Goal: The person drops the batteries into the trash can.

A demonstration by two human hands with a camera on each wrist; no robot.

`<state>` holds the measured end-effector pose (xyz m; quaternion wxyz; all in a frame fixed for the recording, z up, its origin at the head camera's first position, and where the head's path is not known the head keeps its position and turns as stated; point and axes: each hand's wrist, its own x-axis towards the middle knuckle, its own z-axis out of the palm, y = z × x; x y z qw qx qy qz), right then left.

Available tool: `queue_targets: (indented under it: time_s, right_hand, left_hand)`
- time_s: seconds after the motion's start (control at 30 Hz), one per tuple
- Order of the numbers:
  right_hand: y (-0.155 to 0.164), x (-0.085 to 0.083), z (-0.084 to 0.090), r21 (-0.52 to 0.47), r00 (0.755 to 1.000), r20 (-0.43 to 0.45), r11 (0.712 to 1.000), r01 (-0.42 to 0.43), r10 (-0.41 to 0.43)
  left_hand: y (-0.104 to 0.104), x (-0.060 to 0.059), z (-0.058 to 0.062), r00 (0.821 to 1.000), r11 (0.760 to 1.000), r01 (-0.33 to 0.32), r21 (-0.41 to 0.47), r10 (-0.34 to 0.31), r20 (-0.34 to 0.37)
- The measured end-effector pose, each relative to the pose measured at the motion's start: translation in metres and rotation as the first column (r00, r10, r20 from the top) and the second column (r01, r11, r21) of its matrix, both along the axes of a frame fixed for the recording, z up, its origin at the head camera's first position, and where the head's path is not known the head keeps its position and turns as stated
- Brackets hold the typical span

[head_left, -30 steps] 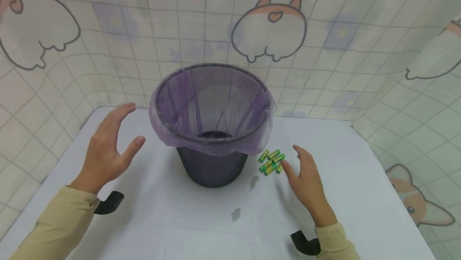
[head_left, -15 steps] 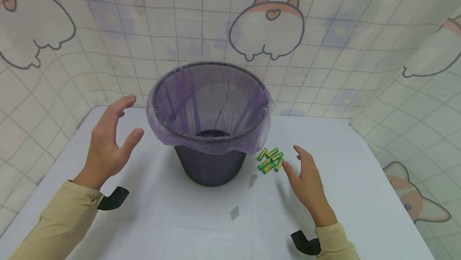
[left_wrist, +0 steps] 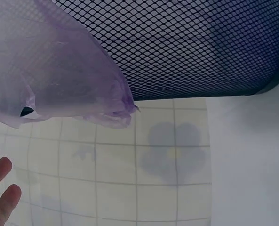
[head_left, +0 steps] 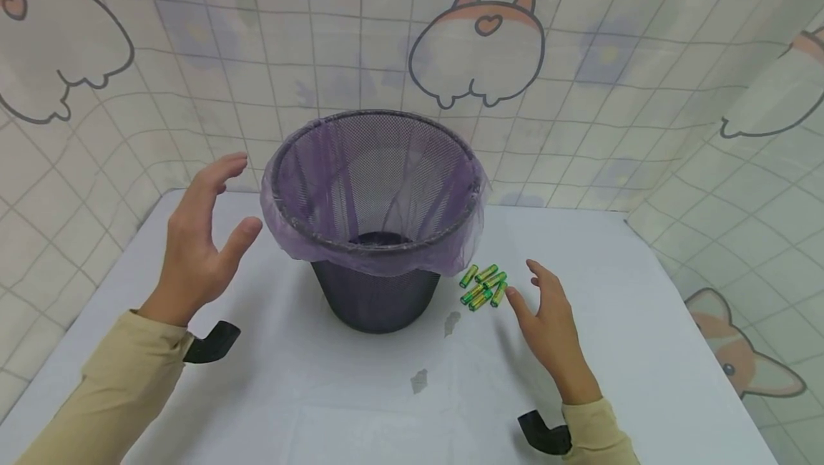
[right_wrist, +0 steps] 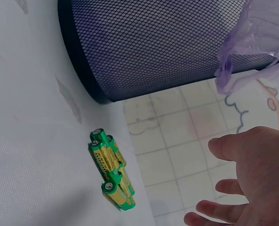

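A black mesh wastebasket (head_left: 376, 300) stands upright on the white table, lined with a thin purple bag (head_left: 380, 262) folded over its rim. To its left, my left hand (head_left: 199, 250) is raised with thumb and fingers spread and nothing in it; its fingertips (left_wrist: 0, 169) show at the edge of the left wrist view. Several green and yellow batteries (head_left: 483, 286) lie in a small pile right of the basket. My right hand (head_left: 550, 322) hovers just right of them, fingers apart and holding nothing. In the right wrist view the batteries (right_wrist: 112, 172) lie apart from the hand.
The white table (head_left: 335, 408) has two grey patches (head_left: 420, 381) in front of the basket. Grid-patterned cloth with cartoon dogs (head_left: 476, 54) hangs around the back and sides. A black strap piece (head_left: 214, 342) sticks out at the left wrist, another (head_left: 543, 433) at the right.
My left hand has risen slightly and shifted a little toward the basket. The right hand stays nearly where it was. The head view has shifted slightly; the batteries and basket look undisturbed.
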<state>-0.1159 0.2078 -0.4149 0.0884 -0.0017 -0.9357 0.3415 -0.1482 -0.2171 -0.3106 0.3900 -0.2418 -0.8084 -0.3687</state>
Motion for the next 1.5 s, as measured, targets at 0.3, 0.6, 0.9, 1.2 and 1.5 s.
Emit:
queue_targets:
  time_s: [0.3, 0.6, 0.9, 1.2, 1.5]
  right_hand:
    - [-0.003, -0.005, -0.002, -0.019, 1.0, 0.0, 1.0, 0.004, -0.004]
    - [-0.003, -0.011, -0.003, -0.043, 1.0, 0.019, 0.999, -0.003, 0.004]
    - [-0.004, -0.015, -0.008, -0.071, 0.999, 0.05, 0.997, 0.004, -0.001]
    - [-0.004, -0.019, -0.02, -0.095, 0.997, 0.073, 0.995, -0.004, 0.011]
    - [0.0, -0.019, -0.028, -0.054, 0.998, 0.05, 0.998, -0.021, 0.023]
  left_hand:
    - [0.008, -0.004, 0.003, 1.0, 1.0, 0.031, 0.007, -0.031, -0.005]
    - [0.018, -0.007, 0.006, 0.998, 0.998, 0.055, 0.016, -0.055, 0.001]
    - [0.025, -0.012, 0.008, 0.997, 0.997, 0.079, 0.024, -0.08, 0.004]
    - [0.029, -0.015, 0.008, 0.992, 0.993, 0.113, 0.031, -0.115, 0.057]
    - [0.032, -0.016, 0.009, 0.988, 0.99, 0.123, 0.063, -0.128, 0.08]
